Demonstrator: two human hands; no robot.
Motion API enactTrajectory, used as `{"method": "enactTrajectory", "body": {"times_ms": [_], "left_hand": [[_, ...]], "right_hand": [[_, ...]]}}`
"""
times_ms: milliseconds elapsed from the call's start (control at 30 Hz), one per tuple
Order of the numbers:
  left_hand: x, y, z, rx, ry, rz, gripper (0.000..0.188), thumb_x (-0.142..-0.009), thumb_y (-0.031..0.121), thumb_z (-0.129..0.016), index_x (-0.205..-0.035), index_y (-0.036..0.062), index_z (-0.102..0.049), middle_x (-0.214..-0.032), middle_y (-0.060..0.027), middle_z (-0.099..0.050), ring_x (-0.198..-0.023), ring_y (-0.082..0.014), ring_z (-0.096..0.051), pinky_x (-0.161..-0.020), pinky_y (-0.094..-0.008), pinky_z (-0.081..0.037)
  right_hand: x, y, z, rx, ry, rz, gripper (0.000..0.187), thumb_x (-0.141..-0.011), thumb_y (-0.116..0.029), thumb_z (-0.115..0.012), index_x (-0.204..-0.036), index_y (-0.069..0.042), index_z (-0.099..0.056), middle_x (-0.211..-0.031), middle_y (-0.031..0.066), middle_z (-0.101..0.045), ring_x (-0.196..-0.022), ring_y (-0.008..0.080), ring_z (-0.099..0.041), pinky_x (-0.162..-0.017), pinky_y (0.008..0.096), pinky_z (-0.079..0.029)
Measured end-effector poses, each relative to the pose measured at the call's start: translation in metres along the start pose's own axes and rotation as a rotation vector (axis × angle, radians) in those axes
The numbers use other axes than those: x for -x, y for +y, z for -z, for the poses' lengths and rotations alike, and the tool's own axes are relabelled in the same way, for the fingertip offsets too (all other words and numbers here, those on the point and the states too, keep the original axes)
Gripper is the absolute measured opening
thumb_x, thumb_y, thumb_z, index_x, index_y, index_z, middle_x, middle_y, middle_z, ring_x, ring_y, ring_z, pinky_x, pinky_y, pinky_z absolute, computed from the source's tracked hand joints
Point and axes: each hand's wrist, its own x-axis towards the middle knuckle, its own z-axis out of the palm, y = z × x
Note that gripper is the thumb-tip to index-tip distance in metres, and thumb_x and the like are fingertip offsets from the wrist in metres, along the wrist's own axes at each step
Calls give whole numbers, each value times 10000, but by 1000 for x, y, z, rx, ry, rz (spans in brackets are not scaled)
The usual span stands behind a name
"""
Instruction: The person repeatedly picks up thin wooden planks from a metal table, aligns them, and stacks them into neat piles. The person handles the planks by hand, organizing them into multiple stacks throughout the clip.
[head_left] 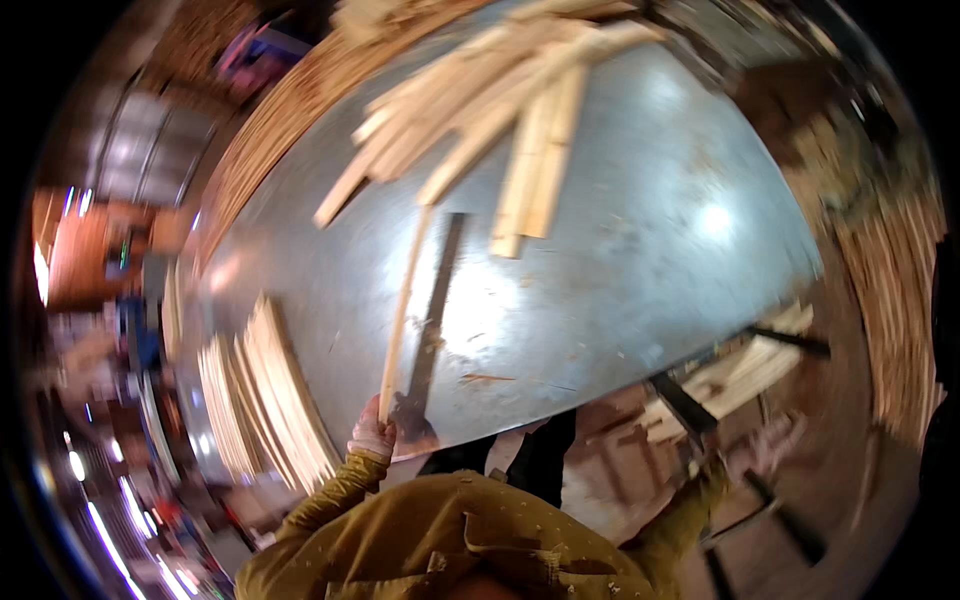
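Note:
My left hand [373, 432], at the near edge of a grey metal tabletop [620, 270], is closed around the lower end of a long thin wooden strip [402, 310]. The strip points away from me over the table, its dark reflection beside it. Off the table's right side, my right hand [768, 450] is smeared by motion, so its fingers cannot be read. It is close to a rack with black arms [685, 403], which bears several pale boards [735, 380].
A loose pile of boards [470, 90] lies fanned out at the table's far side. Neat stacked strips [285, 395] stand on its left. Long bundled strips [270, 130] run along the far left edge, and more strips [890, 310] lean at right. Wood scraps [487, 378] lie on the metal.

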Motion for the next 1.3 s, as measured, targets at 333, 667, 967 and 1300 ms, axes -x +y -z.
{"method": "enactTrajectory", "body": {"times_ms": [333, 667, 967, 1300], "left_hand": [[41, -79, -2, 855, 136, 358, 521, -923, 195, -605, -1408, 42, -493, -879, -60, -628, -769, -138, -597, -725, -309, -521], [-12, -161, 50, 252, 349, 439, 414, -889, 300, -661, -1254, 122, -574, -979, -195, -681, -889, -387, -663, -740, -469, -539], [-43, -171, 82, 10, 616, 319, 744, -844, 431, -703, -1372, -13, -424, -1271, -223, -538, -1175, -346, -539, -1026, -481, -432], [-95, -79, 72, 2018, -39, 430, 419, -928, 215, -678, -1274, 8, -567, -964, -169, -688, -655, -233, -660, -577, -334, -575]], "right_hand": [[196, -481, -323, -104, -1181, 1236, 643, -907, -307, -652, -1481, -148, -408, -1414, 104, -543, -1307, 291, -499, -1121, 433, -372], [397, -575, -474, 793, -1171, 1629, 814, -853, -523, -675, -1488, -126, -359, -1331, 172, -591, -1196, 336, -591, -1004, 430, -460], [487, -613, -351, -114, -2245, -196, 450, -951, -414, -604, -1094, 12, -607, -849, 109, -677, -686, 212, -672, -634, 357, -578], [459, -590, -364, -328, -1391, 1524, 726, -826, -565, -676, -1381, -117, -539, -1379, 130, -566, -1281, 341, -524, -1085, 440, -403]]}}
